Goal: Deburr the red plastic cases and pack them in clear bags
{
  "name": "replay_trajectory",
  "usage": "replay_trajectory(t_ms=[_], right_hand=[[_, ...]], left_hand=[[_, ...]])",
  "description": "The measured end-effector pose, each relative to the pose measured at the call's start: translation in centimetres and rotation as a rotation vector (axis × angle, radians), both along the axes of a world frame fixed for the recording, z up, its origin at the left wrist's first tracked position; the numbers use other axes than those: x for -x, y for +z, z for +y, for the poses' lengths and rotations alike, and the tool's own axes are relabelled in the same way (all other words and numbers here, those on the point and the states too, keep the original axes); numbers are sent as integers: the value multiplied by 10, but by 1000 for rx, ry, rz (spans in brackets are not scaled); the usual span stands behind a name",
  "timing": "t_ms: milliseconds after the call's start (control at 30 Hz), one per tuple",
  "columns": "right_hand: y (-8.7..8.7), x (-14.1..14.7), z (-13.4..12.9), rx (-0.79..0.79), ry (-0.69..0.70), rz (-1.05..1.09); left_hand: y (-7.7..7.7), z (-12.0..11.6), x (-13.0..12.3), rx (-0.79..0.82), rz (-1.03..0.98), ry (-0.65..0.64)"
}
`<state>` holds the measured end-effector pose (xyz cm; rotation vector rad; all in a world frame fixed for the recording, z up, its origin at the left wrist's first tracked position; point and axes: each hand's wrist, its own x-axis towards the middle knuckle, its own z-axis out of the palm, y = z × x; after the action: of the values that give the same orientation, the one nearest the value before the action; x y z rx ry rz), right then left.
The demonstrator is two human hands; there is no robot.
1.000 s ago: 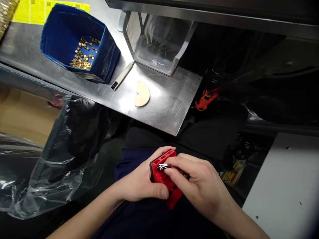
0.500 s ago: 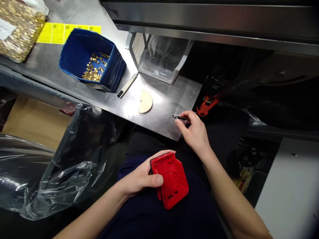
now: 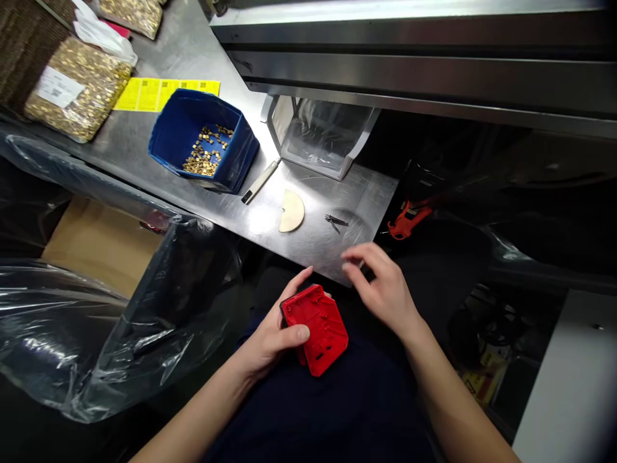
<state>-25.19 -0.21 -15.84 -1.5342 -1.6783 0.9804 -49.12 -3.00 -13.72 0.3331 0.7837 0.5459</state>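
Note:
My left hand grips a red plastic housing part above my lap, thumb across its inner face. Slots and small ribs show in the part, and its upper left edge is dark. Just off the bench corner is my right hand, empty, with thumb and index finger a little apart. A small pair of nail clippers lies on the metal bench beyond that hand. To their left rests a pale half-round disc, and farther left a light-coloured pen-like tool.
A blue bin holds small brass pieces. Behind it are yellow labels and a bag of brass pieces. A clear-fronted tray stands under a metal ledge. An orange-handled tool hangs right of the bench.
My right hand has let go of the nail clippers on the bench and drawn back towards me. The left hand still holds the red part. The camera view has shifted.

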Motion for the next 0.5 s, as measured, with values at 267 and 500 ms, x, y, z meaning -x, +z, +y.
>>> replay_trajectory(t_ms=[267, 500], right_hand=[[31, 11, -89, -142, 277, -132], [33, 11, -77, -271, 303, -113]], left_hand=[[-4, 17, -4, -118, 51, -106], [1, 24, -9, -154, 97, -119]])
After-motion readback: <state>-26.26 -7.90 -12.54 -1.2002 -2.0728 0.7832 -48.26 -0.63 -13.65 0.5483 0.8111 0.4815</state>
